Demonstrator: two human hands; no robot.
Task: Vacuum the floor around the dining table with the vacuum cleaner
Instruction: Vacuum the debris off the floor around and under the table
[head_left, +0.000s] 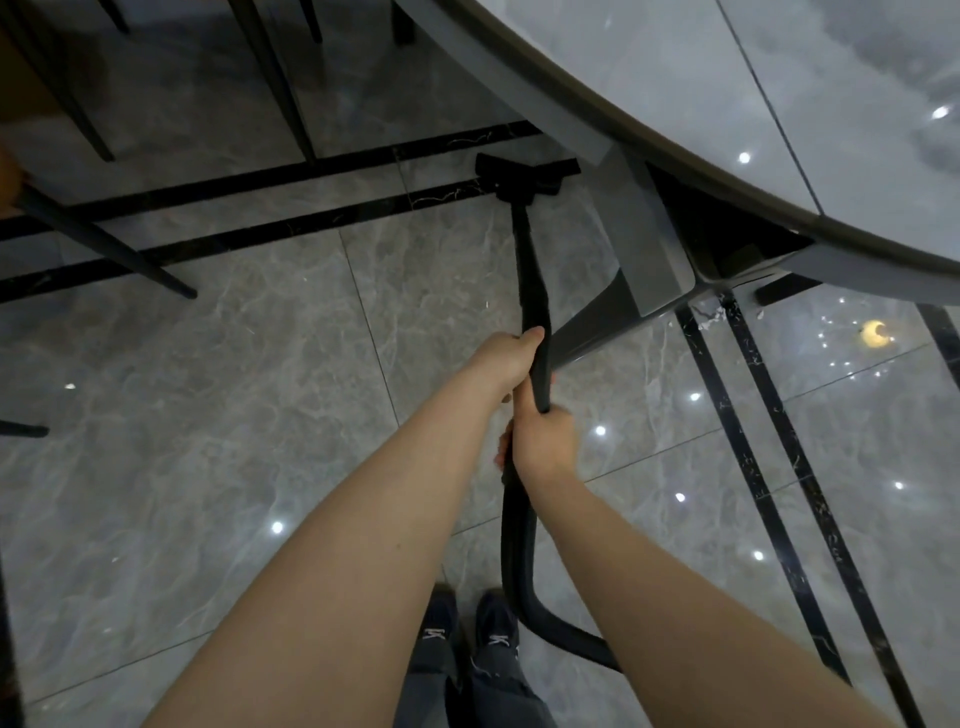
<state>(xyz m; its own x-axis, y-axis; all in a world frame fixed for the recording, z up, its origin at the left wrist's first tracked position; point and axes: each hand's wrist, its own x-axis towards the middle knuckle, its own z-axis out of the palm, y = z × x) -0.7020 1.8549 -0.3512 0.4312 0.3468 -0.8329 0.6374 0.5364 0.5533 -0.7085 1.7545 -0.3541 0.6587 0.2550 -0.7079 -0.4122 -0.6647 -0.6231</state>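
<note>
Under you lies a glossy grey marble-look floor (218, 467), crossed by black inlay strips (291, 228) and dotted with bright reflections of ceiling lights. The head view looks straight down past your bare forearms. At the upper right the curved edge of the counter (779, 104), pale grey with a darker rim, sweeps across the corner, and its slanted grey leg (639, 260) comes down to the floor just right of the wand. Thin dark chair legs (104, 244) stand at the upper left and along the left edge.

Your left hand (511, 361) grips the black vacuum wand (530, 270) higher up, thumb lying along the tube. Your right hand (545, 441) is wrapped round the same wand just below it, the two hands nearly touching. Both are clamped on the tube.

The wand runs away from you to the floor head (524, 176), a flat black bar lying on the floor across the black strips, close beside the foot of the counter's leg and under the counter's edge. Below your right hand the black hose (519, 566) drops and bends off to the right near your feet. Your dark shoes (467, 629) stand side by side at the bottom centre.
</note>
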